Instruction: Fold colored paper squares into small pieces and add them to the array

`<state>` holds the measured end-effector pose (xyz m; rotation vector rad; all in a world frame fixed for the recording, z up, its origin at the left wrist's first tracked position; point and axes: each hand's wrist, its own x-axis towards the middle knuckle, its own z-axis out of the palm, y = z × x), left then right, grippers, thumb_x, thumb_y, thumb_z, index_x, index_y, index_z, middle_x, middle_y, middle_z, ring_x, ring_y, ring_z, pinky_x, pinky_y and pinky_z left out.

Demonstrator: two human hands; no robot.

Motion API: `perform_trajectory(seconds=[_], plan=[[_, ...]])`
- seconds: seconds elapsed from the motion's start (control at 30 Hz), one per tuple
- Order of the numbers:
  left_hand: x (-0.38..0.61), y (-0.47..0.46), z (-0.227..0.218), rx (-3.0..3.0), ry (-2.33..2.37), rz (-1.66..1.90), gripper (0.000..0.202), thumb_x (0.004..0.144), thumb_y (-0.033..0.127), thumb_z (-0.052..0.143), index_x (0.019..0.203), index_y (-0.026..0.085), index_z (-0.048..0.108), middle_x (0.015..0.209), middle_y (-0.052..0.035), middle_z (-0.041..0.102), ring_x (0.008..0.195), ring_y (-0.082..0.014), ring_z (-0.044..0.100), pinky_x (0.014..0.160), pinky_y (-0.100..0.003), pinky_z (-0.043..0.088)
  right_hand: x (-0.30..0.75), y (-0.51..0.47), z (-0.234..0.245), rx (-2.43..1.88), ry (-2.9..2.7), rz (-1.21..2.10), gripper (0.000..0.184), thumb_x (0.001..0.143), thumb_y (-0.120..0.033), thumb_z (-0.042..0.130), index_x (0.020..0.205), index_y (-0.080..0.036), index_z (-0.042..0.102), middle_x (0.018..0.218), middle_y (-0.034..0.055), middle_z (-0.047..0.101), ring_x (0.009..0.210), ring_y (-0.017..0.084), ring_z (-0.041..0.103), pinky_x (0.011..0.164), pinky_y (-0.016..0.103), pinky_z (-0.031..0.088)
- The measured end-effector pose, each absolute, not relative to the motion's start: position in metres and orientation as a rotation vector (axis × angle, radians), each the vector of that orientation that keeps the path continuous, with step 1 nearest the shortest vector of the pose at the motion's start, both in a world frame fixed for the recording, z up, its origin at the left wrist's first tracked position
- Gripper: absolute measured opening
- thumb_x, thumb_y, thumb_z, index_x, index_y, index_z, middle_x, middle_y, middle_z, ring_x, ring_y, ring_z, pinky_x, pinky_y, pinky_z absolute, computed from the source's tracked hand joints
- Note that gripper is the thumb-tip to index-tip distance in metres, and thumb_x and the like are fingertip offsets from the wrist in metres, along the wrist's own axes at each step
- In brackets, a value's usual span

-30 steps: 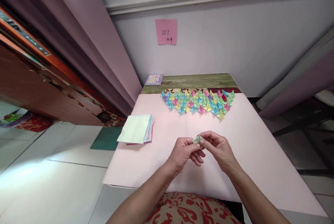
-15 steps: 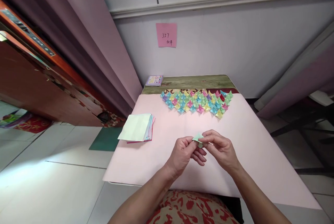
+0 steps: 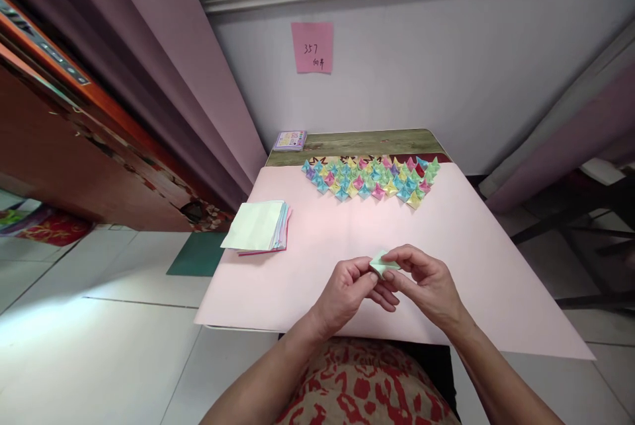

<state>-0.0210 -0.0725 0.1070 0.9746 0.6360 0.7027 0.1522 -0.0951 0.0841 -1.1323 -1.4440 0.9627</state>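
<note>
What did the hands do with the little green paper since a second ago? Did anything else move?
Not much. The left hand and right hand still pinch the little green paper between them. Its tip, which stuck up before, now lies flatter under the right hand. Nothing was picked up or let go. The paper stack, the colourful folded pieces and the pink sheet stayed put.

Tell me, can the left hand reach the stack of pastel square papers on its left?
Probably yes: only bare pink table cover separates the left hand from the paper stack, though it pinches a green folded paper piece.
</note>
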Motion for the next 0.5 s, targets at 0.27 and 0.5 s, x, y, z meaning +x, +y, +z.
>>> perform_trajectory(seconds=[0.27,0.5], plan=[[-0.023,-0.088,0.091,1.011,0.727,0.717,0.035,0.085,0.044,0.065,0.088,0.009,0.068,0.067,-0.0068,0.068,0.059,-0.0169,0.068,0.059,-0.029,0.058,0.146,-0.116,0.080,-1.216,-1.631,0.670,0.028,0.089,-0.025,0.066,0.116,-0.025,0.069,0.102,0.0062,0.070,0.092,0.019,0.066,0.080,0.032,0.055],[-0.029,-0.094,0.089,1.133,0.719,0.666,0.038,0.087,0.049,0.060,0.089,0.012,0.066,0.071,-0.0058,0.067,0.064,-0.0174,0.068,0.064,-0.031,0.057,0.145,-0.126,0.078,-1.247,-1.665,0.694,0.021,0.091,-0.030,0.062,0.109,-0.026,0.072,0.097,0.0063,0.073,0.087,0.020,0.069,0.076,0.032,0.056]])
